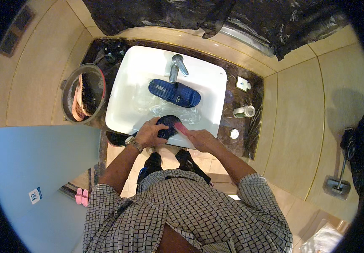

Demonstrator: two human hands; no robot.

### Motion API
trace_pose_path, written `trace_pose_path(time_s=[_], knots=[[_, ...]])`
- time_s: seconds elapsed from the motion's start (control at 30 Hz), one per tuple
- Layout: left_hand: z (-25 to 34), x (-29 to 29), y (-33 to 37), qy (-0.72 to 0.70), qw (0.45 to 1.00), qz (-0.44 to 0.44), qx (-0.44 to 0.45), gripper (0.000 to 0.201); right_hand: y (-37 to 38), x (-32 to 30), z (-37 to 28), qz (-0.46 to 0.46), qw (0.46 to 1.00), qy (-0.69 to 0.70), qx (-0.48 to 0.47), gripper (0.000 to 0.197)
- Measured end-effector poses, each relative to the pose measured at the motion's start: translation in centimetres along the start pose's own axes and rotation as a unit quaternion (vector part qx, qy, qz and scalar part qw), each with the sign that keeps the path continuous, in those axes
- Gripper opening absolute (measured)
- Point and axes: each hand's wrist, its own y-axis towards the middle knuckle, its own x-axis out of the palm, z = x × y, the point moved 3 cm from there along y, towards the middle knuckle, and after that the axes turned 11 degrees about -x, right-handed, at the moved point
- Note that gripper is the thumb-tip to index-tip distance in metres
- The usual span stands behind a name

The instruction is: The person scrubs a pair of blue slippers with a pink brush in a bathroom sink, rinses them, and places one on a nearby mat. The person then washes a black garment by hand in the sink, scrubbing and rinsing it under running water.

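Hands: 2, one left hand (149, 133), one right hand (204, 140). Dark blue slippers at the sink (127, 92) (count 1): 2, one lying slipper (173, 92), one held slipper (168, 124). Pink brush (181, 128): 1. Faucet (175, 69): 1. Grey bucket (69, 99): 1; footwear (90, 97) inside reads at least 2, overlap prevents exact count. Pink slippers (78, 196) on floor: 2. Wristwatch (134, 144): 1. Clear jar (244, 111): 1. Long-handled tool (337, 187): 1.

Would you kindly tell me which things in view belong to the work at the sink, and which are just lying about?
Belonging to the work:
pink brush, in the right hand
dark slipper, in the left hand
blue slipper, in the white sink
grey bucket of footwear, probably

Lying about:
clear container
round white disc
pink slippers
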Motion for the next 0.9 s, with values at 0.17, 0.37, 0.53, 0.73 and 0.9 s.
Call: trace_pose_path(time_s=[0.17, 0.37, 0.53, 0.73, 0.9], knots=[[0.0, -0.2, 1.1, -0.062, 0.995, -0.075, 0.008, 0.062, 6.0, 0.4, -0.6, 0.040, 0.999, 0.008, 0.014, 0.030], [0.0, -0.3, 0.8, -0.058, 0.996, -0.065, -0.015, 0.060, 5.6, -1.4, -2.1, 0.029, 0.999, 0.035, 0.027, 0.030], [-0.1, 0.0, 0.7, -0.050, 0.997, -0.061, -0.013, 0.058, 0.2, -2.4, -2.7, 0.032, 0.998, 0.055, 0.005, 0.031], [0.1, -0.1, 1.3, -0.079, 0.994, -0.075, 0.006, 0.059, 7.4, 0.2, -0.9, 0.094, 0.994, 0.051, 0.000, 0.032], [0.4, -1.0, 0.8, -0.077, 0.994, -0.077, -0.009, 0.056, -0.2, -2.5, -2.8, 0.061, 0.997, 0.036, -0.012, 0.034]])
